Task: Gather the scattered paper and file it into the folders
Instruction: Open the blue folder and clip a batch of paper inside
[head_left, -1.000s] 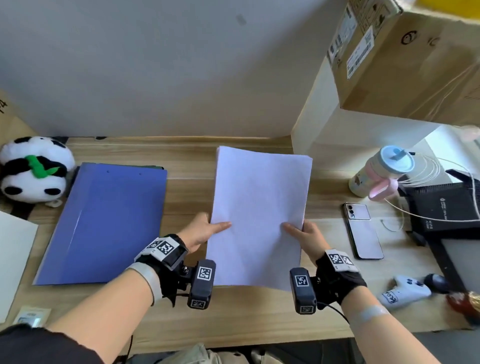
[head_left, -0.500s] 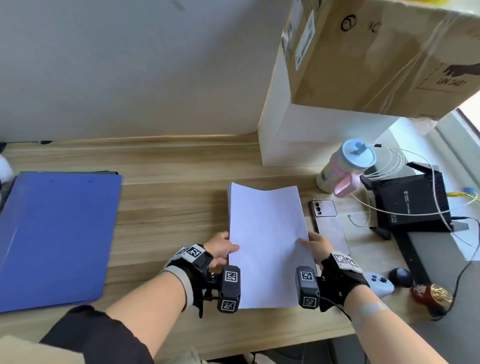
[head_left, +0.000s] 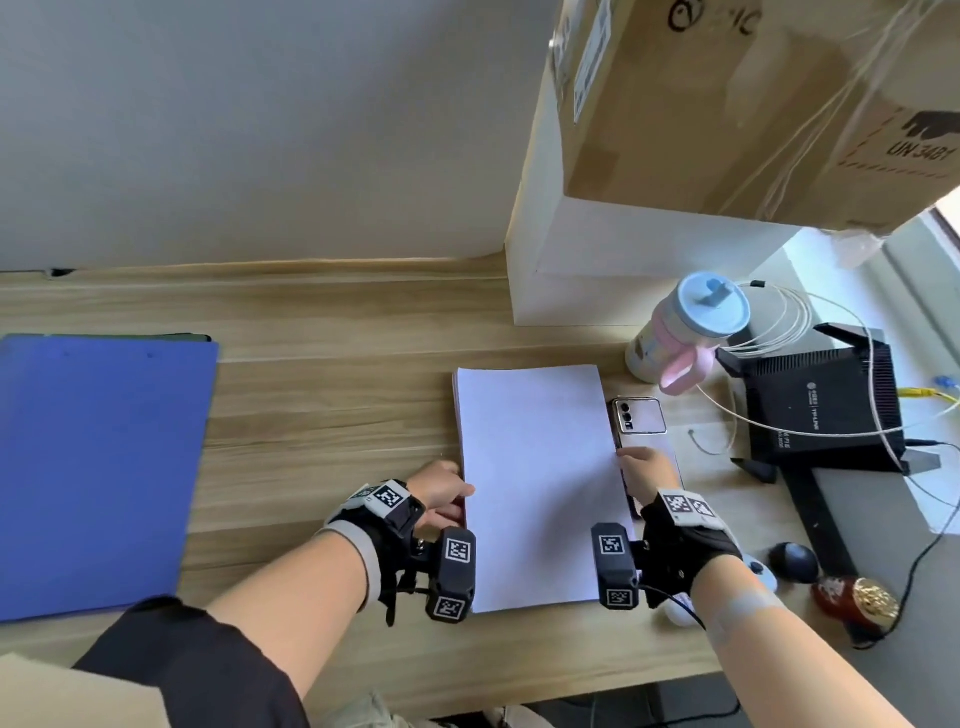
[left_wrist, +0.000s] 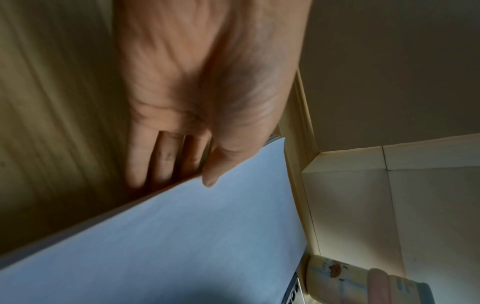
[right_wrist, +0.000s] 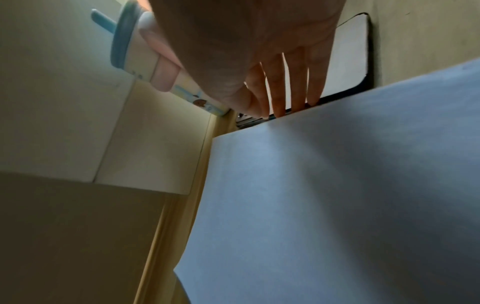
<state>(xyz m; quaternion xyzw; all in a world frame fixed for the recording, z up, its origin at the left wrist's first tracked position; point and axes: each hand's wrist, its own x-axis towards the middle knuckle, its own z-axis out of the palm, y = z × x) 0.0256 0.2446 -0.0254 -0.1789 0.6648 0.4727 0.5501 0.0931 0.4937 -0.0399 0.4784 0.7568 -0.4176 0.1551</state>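
Two hands are flanking the paper stack (head_left: 535, 478), one on each long edge. My left hand (head_left: 441, 493) is pinching the left edge: in the left wrist view the thumb (left_wrist: 210, 176) is lying on top of the sheet while the fingers (left_wrist: 161, 162) are tucked down beside or under it. My right hand (head_left: 644, 475) is pressing straight fingers (right_wrist: 296, 86) against the right edge; whether a thumb is curling over the top I cannot tell, the wrist view is dim and the head view is blocked there.

Compared with a second ago, the stack is sitting further right and closer to me, now touching or slightly overlapping the phone (head_left: 638, 415), and the edges are looking squarer. Earlier it was held out nearer the centre of the surface (head_left: 332, 415). The head camera is also swinging right, so the blue folder (head_left: 98, 467) is sliding toward the left border of the view.

I am reading this as the squaring-up step: the gathering is looking mostly finished, but the filing is not started. The folder is lying closed, well apart from the paper on the left. Next I am expecting a carry leftward plus opening the cover, which needs one hand freed.

Risk: the cup (head_left: 685, 332) and cable (head_left: 779, 338) are crowding the right side.
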